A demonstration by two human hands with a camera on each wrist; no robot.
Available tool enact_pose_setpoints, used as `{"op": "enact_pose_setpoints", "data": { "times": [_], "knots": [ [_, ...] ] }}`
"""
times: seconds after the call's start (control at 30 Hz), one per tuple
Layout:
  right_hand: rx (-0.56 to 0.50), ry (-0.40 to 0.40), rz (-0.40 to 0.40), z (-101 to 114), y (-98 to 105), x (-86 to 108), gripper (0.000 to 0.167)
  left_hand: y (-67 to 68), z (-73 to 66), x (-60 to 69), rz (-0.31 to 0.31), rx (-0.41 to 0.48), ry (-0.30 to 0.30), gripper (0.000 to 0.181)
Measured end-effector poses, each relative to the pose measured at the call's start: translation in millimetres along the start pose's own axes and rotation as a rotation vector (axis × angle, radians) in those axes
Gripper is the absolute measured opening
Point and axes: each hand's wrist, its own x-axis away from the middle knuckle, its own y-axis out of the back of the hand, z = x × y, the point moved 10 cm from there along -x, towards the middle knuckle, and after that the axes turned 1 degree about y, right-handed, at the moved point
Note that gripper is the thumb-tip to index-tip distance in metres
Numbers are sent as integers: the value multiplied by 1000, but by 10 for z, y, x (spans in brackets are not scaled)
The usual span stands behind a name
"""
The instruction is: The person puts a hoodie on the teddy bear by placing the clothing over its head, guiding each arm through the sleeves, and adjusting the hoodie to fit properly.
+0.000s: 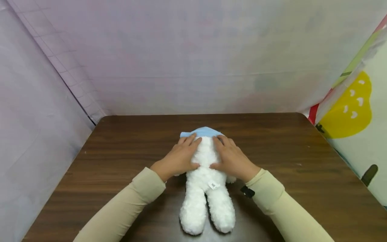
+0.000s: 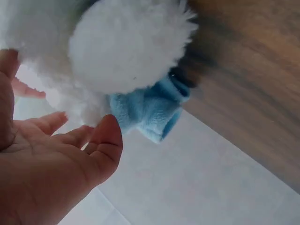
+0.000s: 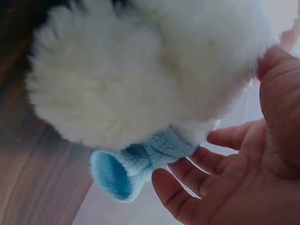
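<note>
A white fluffy plush toy (image 1: 206,179) lies on the table with its two legs toward me and a small white tag near the top of one leg. Light blue soft cloth (image 1: 205,131) covers its far end. In the left wrist view, this blue cloth (image 2: 145,110) shows a sleeve-like opening. My left hand (image 1: 178,156) lies along the toy's left side, fingertips at the cloth's edge and thumb on the white fur. Mirroring it, my right hand (image 1: 233,157) rests on the right side, its fingers (image 3: 180,183) loosely bent near the blue cloth. The toy's underside is hidden.
The dark brown wooden table (image 1: 127,144) has rounded far corners. Pale cloth (image 1: 193,60) hangs behind it and along the left. On the right, a light panel carries a yellow shape (image 1: 352,107). A black item (image 1: 248,191) sits at my right cuff.
</note>
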Motion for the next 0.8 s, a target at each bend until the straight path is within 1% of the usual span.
{"op": "enact_pose_setpoints", "data": {
  "times": [0.1, 0.2, 0.3, 0.47, 0.67, 0.8],
  "knots": [
    [0, -17, 31, -43, -5, 13, 99, -33, -35, -44, 43, 4, -10, 90],
    [-4, -11, 43, -47, -11, 0, 101, -40, -22, -64, 60, -7, 2, 92],
    [-4, -3, 44, -49, -18, -22, 102, -26, 4, -71, 54, 0, 0, 93],
    [-7, -5, 56, -58, -13, -60, 102, 1, 40, -75, 43, 38, -12, 93],
    [-24, -1, 90, -56, -15, -145, 100, 55, 87, -90, 45, -6, 11, 93],
    [-11, -2, 129, -70, -36, -187, 101, 49, 104, -120, 71, 6, 16, 94]
  ]
}}
